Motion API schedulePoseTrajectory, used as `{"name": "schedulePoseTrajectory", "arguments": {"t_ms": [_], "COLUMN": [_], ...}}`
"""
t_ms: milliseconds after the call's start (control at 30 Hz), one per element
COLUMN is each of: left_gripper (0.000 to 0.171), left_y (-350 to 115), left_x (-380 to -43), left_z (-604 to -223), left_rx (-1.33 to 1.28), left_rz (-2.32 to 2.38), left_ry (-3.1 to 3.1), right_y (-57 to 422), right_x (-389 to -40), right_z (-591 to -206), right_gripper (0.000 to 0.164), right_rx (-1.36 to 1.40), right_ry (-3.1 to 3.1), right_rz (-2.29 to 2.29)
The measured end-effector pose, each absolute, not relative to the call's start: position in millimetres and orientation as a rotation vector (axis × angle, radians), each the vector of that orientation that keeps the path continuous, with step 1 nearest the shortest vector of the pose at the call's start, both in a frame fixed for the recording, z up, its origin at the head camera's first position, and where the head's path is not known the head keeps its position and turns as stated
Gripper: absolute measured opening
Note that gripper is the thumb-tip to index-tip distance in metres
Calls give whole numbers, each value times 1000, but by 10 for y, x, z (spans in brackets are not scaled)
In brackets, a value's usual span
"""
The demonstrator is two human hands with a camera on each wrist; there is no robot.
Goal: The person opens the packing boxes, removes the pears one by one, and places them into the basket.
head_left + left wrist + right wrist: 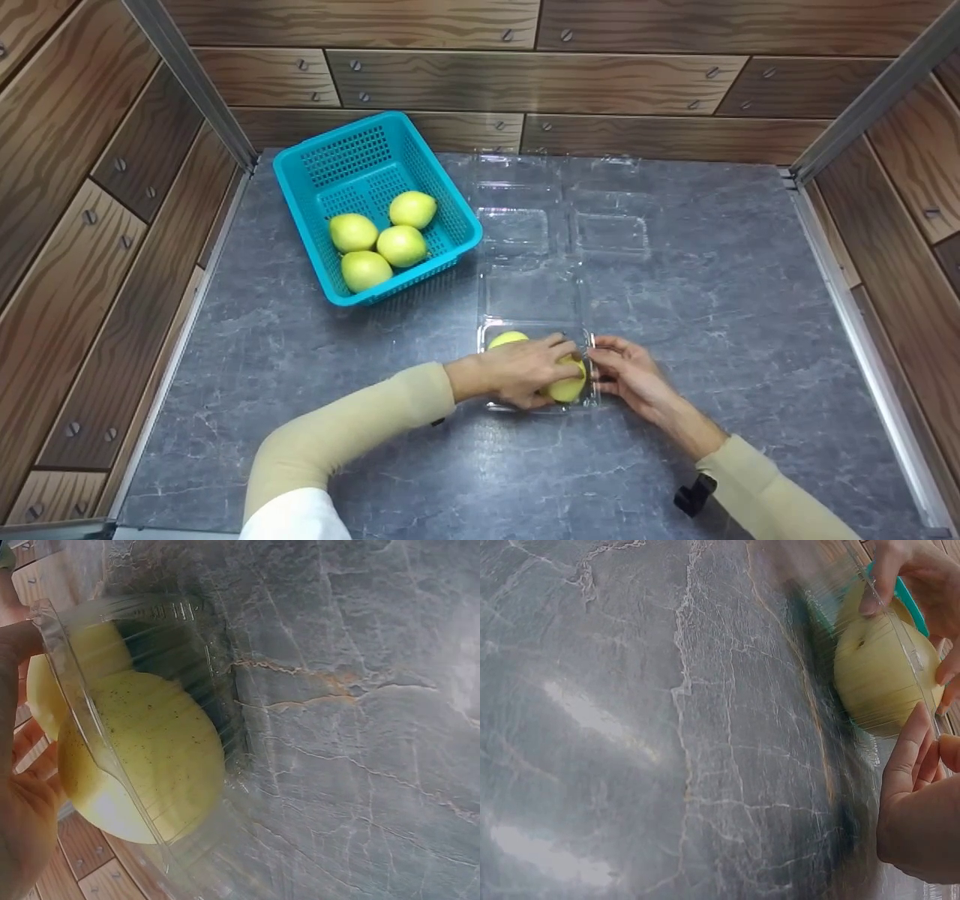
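Note:
A clear plastic clamshell box (534, 292) lies open on the table, its lid folded back. Inside its base are a yellow-green pear-like fruit (568, 385) at the right and another such fruit (508, 339) behind at the left. My left hand (523, 369) reaches over the base with fingers curled round the right fruit. At the base's right side, my right hand (636, 376) pinches the rim between thumb and fingers. Speckled skin shows on the fruit (150, 754) through the clear wall in the left wrist view. The left palm partly hides both fruits from above.
A turquoise basket (306, 238) with several yellow-green fruits (366, 271) stands at the back left. Two more open clear clamshells (517, 227) lie behind the box, near the back wall. Wood-patterned panels (427, 79) enclose the grey table (720, 315).

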State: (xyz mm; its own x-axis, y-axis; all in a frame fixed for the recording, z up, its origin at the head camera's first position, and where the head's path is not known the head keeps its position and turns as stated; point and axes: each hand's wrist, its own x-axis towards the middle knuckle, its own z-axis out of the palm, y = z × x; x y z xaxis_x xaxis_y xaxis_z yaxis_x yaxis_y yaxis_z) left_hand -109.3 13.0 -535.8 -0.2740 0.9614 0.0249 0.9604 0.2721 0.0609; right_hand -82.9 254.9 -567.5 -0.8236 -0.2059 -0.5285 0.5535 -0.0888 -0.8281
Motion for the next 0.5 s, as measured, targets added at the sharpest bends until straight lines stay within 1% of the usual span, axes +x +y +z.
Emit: {"name": "schedulePoseTrajectory", "arguments": {"t_ms": [133,500], "left_gripper": [63,69], "left_y": [151,219], "left_x": [-1107,-1121], "left_z": [-5376,-5378], "left_rx": [1859,1754], "left_rz": [116,133], "left_ry": [2487,2456], "right_y": [2547,2555], "right_x": [-832,-845], "right_z": [-5685,-5704], "right_gripper": [22,24], "right_rx": [384,377], "right_ry": [1688,1673], "right_rz": [-1960,-1970]}}
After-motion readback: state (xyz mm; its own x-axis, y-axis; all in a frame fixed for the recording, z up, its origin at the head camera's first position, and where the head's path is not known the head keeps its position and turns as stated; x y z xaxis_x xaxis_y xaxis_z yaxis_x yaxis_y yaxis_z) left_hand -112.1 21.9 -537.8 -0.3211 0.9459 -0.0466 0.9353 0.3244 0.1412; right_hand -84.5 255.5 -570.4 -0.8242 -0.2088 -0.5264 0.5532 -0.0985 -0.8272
